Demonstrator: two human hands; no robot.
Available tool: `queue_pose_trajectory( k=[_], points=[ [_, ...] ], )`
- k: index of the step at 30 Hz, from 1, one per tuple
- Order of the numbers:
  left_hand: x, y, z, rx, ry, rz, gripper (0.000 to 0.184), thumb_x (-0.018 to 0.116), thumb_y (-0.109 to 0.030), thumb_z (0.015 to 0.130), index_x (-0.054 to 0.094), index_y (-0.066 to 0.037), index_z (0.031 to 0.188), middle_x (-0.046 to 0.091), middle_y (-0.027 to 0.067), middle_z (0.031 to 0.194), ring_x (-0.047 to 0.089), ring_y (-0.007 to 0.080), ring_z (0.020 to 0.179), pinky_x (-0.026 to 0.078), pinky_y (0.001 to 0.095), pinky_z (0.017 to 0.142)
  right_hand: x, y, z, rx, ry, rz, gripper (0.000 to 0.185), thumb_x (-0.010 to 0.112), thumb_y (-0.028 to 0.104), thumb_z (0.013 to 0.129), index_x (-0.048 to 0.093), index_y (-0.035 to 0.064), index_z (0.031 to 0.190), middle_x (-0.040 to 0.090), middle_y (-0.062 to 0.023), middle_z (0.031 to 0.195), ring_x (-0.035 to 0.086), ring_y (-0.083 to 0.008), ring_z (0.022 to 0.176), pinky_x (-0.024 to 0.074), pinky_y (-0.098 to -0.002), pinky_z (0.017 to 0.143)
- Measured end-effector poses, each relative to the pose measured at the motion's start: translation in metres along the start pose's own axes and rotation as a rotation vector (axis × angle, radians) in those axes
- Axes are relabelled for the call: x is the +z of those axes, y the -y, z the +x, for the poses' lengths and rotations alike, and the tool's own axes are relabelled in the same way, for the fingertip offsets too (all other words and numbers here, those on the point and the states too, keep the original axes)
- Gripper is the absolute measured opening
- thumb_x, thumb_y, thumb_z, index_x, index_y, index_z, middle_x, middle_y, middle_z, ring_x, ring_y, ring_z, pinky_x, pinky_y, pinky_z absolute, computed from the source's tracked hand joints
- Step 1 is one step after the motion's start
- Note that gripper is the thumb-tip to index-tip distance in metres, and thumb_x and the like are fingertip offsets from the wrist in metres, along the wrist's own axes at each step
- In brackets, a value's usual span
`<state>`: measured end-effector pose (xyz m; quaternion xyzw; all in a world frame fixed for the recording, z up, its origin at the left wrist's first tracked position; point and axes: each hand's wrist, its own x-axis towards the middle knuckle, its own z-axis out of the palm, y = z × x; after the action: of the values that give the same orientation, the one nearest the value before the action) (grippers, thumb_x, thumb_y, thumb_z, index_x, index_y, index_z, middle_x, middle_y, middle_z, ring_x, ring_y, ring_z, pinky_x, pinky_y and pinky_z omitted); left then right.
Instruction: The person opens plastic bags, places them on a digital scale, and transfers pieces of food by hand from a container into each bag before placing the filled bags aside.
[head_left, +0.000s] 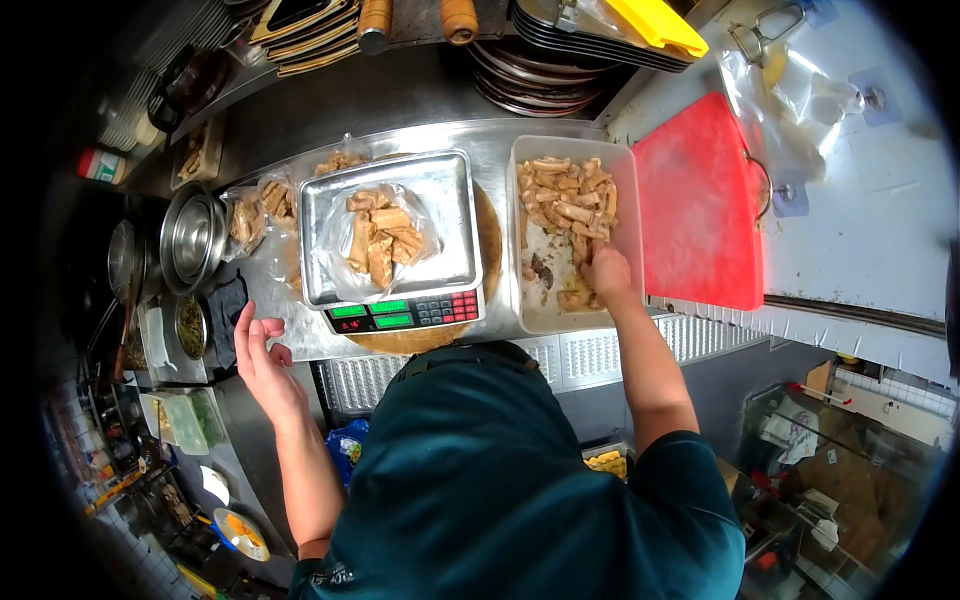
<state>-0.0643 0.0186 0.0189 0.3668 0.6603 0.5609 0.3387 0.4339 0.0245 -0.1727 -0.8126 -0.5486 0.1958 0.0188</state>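
My right hand [607,272] reaches over the near right wall into a clear plastic tub [630,200]. Its fingers curl down among browned chunks of rib meat [565,190]; the fingertips are hidden, so what they pinch does not show. My left hand [268,365] hovers left of a digital scale [405,315], holding nothing, index finger stretched and the others loosely bent. On the scale lies a steel tray [455,200]. An opened clear plastic bag [425,245] with several meat chunks sits in that tray. The scale's displays glow green, digits unreadable.
Filled plastic bags [245,220] of meat lie left of the scale, near steel bowls [192,235]. A red cutting board [700,210] stands right of the tub. Beneath the scale shows a round wooden board [488,235]. Dark plates [530,80] are stacked behind.
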Motion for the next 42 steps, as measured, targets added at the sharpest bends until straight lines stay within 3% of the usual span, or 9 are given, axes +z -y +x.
queue_pose_trajectory(
  k=[4,8,10,13,17,20,24,28,42],
  points=[
    [0.004,-0.004,-0.005,-0.022,-0.032,-0.003,0.047,0.057,-0.027,0.102,0.054,0.003,0.138,0.064,0.0012,0.09,0.049,0.0028,0.074,0.033,0.0186,0.055,-0.009,-0.014,0.002,0.072,0.272,0.344,0.031,0.075,0.015,0.081,0.065,0.0013,0.107,0.069,-0.0138,0.093,0.067,-0.0208,0.085,0.0538,-0.0345,0.077],
    [0.002,-0.005,-0.007,-0.042,-0.018,0.018,0.045,0.057,-0.026,0.101,0.055,0.001,0.137,0.062,-0.0007,0.089,0.053,0.0033,0.079,0.033,0.0184,0.055,-0.031,0.009,-0.012,-0.167,0.13,0.951,0.03,0.077,0.008,0.079,0.067,0.0003,0.107,0.065,-0.0004,0.088,0.058,-0.0078,0.072,0.0487,-0.0248,0.066],
    [0.004,-0.007,-0.006,-0.049,0.002,0.014,0.043,0.057,-0.023,0.101,0.055,0.002,0.137,0.063,0.001,0.09,0.054,0.005,0.08,0.035,0.019,0.055,-0.096,0.073,-0.042,-0.232,0.131,0.949,0.03,0.075,0.003,0.081,0.068,0.0015,0.11,0.061,0.0042,0.088,0.052,-0.0022,0.069,0.0442,-0.0212,0.061],
    [0.006,0.001,-0.003,-0.024,-0.004,-0.02,0.041,0.057,-0.022,0.102,0.056,0.0,0.136,0.066,0.0024,0.09,0.039,0.0013,0.058,0.031,0.0175,0.051,-0.163,0.155,-0.082,-0.589,0.03,0.711,0.039,0.077,0.001,0.076,0.067,0.0036,0.114,0.061,-0.001,0.087,0.052,-0.0064,0.065,0.0435,-0.0245,0.057],
    [0.002,0.005,-0.003,-0.002,0.01,-0.023,0.044,0.059,-0.025,0.101,0.055,0.001,0.137,0.065,0.0032,0.093,0.041,0.0025,0.061,0.033,0.0179,0.053,-0.193,0.244,-0.115,-0.957,-0.211,0.243,0.026,0.073,0.007,0.077,0.068,0.0034,0.102,0.062,-0.0127,0.094,0.065,-0.0179,0.067,0.0534,-0.0295,0.059],
    [-0.004,0.002,-0.006,-0.017,-0.001,-0.055,0.044,0.06,-0.024,0.101,0.055,0.001,0.137,0.064,0.0029,0.092,0.041,0.0021,0.062,0.033,0.0181,0.053,-0.18,0.291,-0.109,-1.082,-0.235,0.013,0.015,0.067,0.008,0.079,0.069,0.0016,0.092,0.061,-0.0154,0.096,0.069,-0.0242,0.072,0.0584,-0.0335,0.063],
    [-0.014,0.002,-0.01,-0.022,-0.023,-0.076,0.047,0.061,-0.024,0.1,0.053,0.004,0.136,0.065,0.0046,0.092,0.043,0.0025,0.059,0.034,0.0178,0.054,-0.148,0.337,-0.084,-1.068,-0.17,-0.306,0.016,0.065,0.002,0.076,0.073,-0.0002,0.09,0.063,-0.0195,0.106,0.072,-0.0293,0.078,0.0608,-0.0394,0.07],
    [-0.024,0.011,-0.013,-0.014,-0.06,-0.101,0.048,0.062,-0.026,0.1,0.054,0.004,0.136,0.065,0.0052,0.092,0.042,0.0024,0.059,0.033,0.0177,0.054,-0.141,0.352,-0.071,-1.038,0.024,-0.397,0.027,0.063,0.0,0.083,0.067,-0.0023,0.11,0.059,-0.0245,0.129,0.074,-0.0308,0.087,0.0621,-0.0378,0.074],
    [-0.034,0.018,-0.009,-0.071,-0.043,-0.134,0.046,0.063,-0.019,0.099,0.052,0.004,0.138,0.063,0.0005,0.09,0.043,0.0013,0.066,0.033,0.0178,0.055,-0.135,0.343,-0.071,-1.025,-0.04,-0.324,0.025,0.064,-0.003,0.081,0.064,-0.0034,0.107,0.062,-0.0203,0.11,0.073,-0.0323,0.084,0.0613,-0.0393,0.071]
  ],
)
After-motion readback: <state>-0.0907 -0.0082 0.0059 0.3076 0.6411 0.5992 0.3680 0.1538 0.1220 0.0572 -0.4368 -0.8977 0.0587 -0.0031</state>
